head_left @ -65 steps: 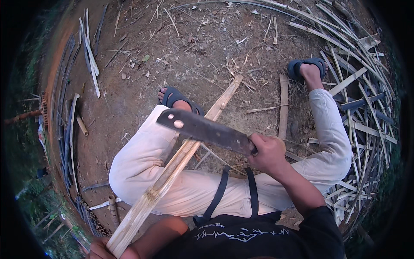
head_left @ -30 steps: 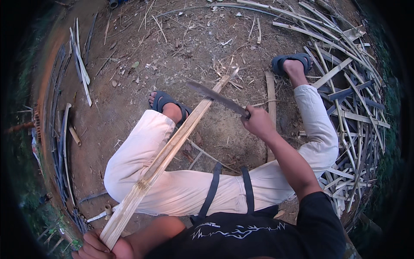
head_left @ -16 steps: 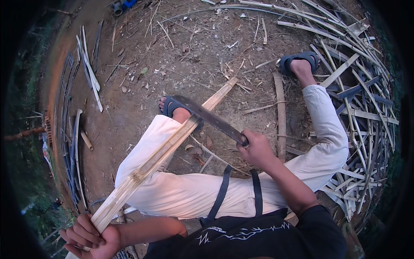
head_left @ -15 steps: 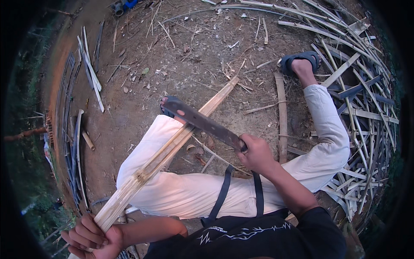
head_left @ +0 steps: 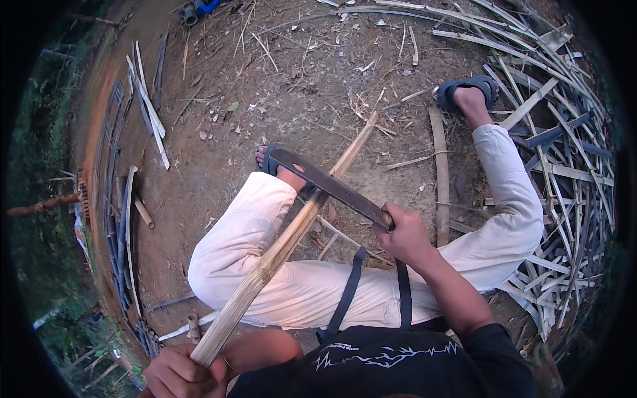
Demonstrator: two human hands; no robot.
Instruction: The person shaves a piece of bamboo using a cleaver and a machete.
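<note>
My left hand [head_left: 182, 373] is closed round the near end of a long split bamboo piece [head_left: 255, 277], at the lower left. The piece slants up and away across my bent left leg and narrows to a point over the ground. In my right hand [head_left: 403, 233] is the handle of a machete [head_left: 338, 188] with a wide dark blade and a hole near its far end. The blade lies across the bamboo past its middle, touching it or just above it. My left palm is hidden behind the bamboo.
A large heap of bamboo strips [head_left: 564, 172] lies right of my right leg. More strips [head_left: 147, 109] and a stack of long poles [head_left: 123, 239] lie on the left. A flat slat [head_left: 440, 176] rests between my feet, among shavings [head_left: 365, 106] on the dirt.
My left hand has shifted right with the bamboo, which now stands steeper and appears turned in the grip. The machete has moved slightly right along with my right hand.
</note>
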